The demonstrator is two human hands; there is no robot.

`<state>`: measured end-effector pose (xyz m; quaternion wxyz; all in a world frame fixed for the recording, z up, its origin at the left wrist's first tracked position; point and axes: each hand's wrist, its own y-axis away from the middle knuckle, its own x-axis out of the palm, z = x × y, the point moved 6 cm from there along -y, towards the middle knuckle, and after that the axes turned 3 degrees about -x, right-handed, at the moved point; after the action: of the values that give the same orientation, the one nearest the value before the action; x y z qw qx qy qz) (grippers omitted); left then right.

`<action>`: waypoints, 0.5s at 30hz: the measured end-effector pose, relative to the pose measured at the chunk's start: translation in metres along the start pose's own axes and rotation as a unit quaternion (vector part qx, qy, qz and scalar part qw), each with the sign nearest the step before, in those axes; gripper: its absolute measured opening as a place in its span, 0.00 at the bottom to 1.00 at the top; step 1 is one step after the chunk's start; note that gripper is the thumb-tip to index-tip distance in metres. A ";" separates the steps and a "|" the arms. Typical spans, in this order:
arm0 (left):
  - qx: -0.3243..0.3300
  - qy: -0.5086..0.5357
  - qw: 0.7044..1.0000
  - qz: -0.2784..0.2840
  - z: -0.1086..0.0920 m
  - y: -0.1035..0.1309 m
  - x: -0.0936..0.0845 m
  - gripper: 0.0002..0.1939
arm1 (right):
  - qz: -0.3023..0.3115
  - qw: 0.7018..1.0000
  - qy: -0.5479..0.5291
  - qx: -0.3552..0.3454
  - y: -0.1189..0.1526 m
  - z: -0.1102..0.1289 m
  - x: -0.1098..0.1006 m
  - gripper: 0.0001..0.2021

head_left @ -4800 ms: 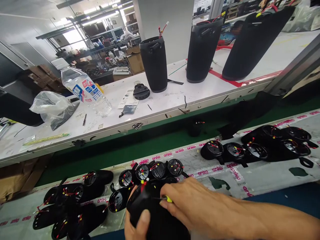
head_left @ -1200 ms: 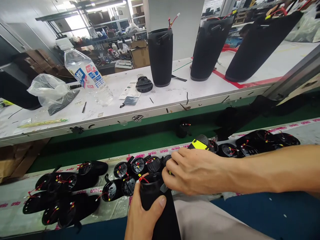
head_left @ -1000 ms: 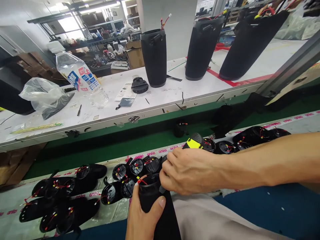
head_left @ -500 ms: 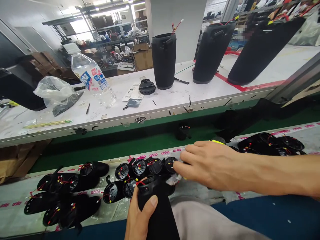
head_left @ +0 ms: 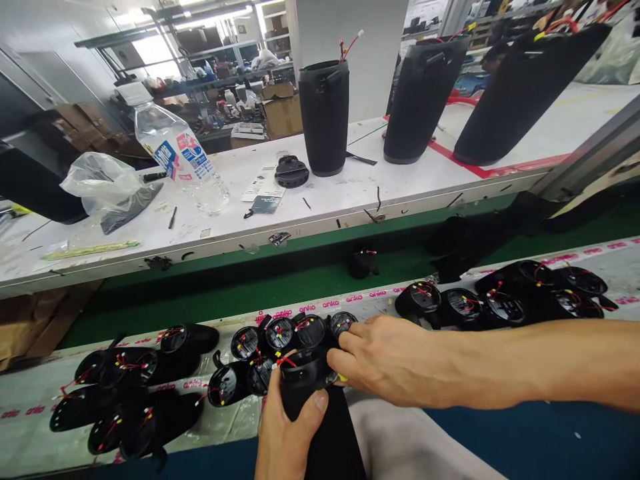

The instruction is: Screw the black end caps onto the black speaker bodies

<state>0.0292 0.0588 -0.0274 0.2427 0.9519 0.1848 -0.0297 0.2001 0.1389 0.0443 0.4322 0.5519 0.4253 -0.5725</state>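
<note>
A black cylindrical housing [head_left: 327,430] with red wires at its open top stands tilted in front of me. My left hand [head_left: 293,427] is wrapped round its upper part, thumb on the near side. At the right side of its rim is my right hand [head_left: 383,357], fingers bent together and touching the housing's edge; a bit of yellow shows beneath them. What the right fingers hold is hidden. Just beyond the hands, several similar black housings [head_left: 279,333] with red and yellow connectors stand close together.
More black housings lie at left [head_left: 125,367] and right [head_left: 465,303] on the plastic-covered surface. On the white bench [head_left: 225,227] are a water bottle [head_left: 183,157], a plastic bag [head_left: 103,183], a black round part [head_left: 291,172] and upright black housings [head_left: 325,120].
My right hand has moved down and left to the rim of the held housing, uncovering housings at the right. The small clear piece by its fingers is no longer visible.
</note>
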 end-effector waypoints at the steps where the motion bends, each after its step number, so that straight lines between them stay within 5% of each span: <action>1: 0.004 -0.007 1.000 -0.001 -0.001 0.000 -0.001 0.41 | 0.014 1.000 -0.001 0.000 -0.002 0.001 0.000 0.07; 4: 0.005 -0.013 1.000 0.000 0.001 0.002 -0.002 0.41 | 0.042 0.999 -0.004 -0.005 -0.005 0.002 0.000 0.02; 15: 0.004 -0.045 0.998 -0.043 -0.005 0.008 -0.001 0.39 | 0.025 0.999 0.032 -0.021 0.002 0.011 0.000 0.11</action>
<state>0.0310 0.0544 -0.0192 0.2453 0.9418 0.2142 -0.0833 0.1994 0.1277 0.0443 0.4447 0.5709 0.4368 -0.5343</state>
